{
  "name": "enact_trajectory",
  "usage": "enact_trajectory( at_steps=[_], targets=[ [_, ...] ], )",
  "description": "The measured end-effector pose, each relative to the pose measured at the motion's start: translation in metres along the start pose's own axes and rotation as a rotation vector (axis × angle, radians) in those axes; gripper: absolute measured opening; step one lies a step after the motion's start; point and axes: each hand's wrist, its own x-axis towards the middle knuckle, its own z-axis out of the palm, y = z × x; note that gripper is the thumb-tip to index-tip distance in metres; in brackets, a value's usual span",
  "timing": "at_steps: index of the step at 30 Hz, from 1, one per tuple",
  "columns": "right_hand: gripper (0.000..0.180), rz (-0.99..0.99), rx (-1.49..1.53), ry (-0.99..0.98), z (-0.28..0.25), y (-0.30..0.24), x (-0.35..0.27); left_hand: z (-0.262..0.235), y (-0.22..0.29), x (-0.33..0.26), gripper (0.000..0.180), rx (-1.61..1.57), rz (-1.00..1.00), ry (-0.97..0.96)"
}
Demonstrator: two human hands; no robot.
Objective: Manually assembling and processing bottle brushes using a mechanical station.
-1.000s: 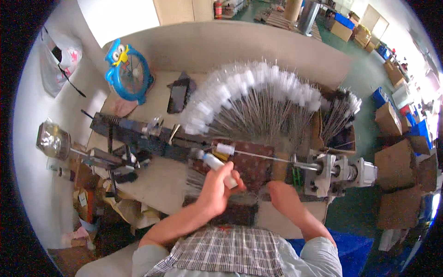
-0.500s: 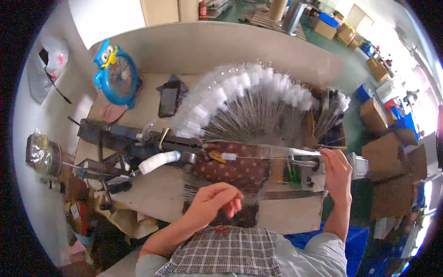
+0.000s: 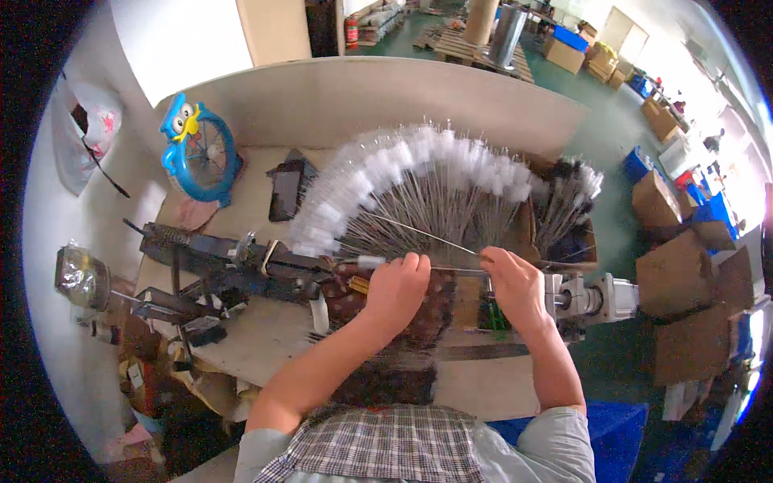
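A thin wire rod point(image 3: 451, 270) is pinched by the fingers of both the left hand point(image 3: 398, 286) and right hand point(image 3: 511, 282), apparently over the machine point(image 3: 241, 262) on the desk point(image 3: 266, 338), before fanned brushes point(image 3: 419, 173).

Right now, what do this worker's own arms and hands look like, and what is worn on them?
Both forearms come in bare from the lower edge, with no gloves, watch or rings visible on the left hand or right hand. Short pale grey-green sleeves cover the upper arms, and a checked apron covers the chest.
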Motion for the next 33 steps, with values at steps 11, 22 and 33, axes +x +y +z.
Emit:
enact_trajectory(
  at_steps=[11, 22, 33],
  targets=[
    [0.012, 0.047, 0.134, -0.354, -0.004, -0.005, 0.006, -0.012, -0.038, -0.010, 0.015, 0.119, -0.012, 0.085],
    [0.012, -0.390, 0.232, -0.269, 0.104, -0.090, 0.055, -0.015, -0.062, -0.142, 0.047, -1.884, -1.476, -0.108],
    [0.012, -0.304, 0.071, -0.399, 0.121, -0.114, 0.062, -0.060, -0.070, -0.104, 0.031, -1.696, -1.143, 0.187]
  ],
)
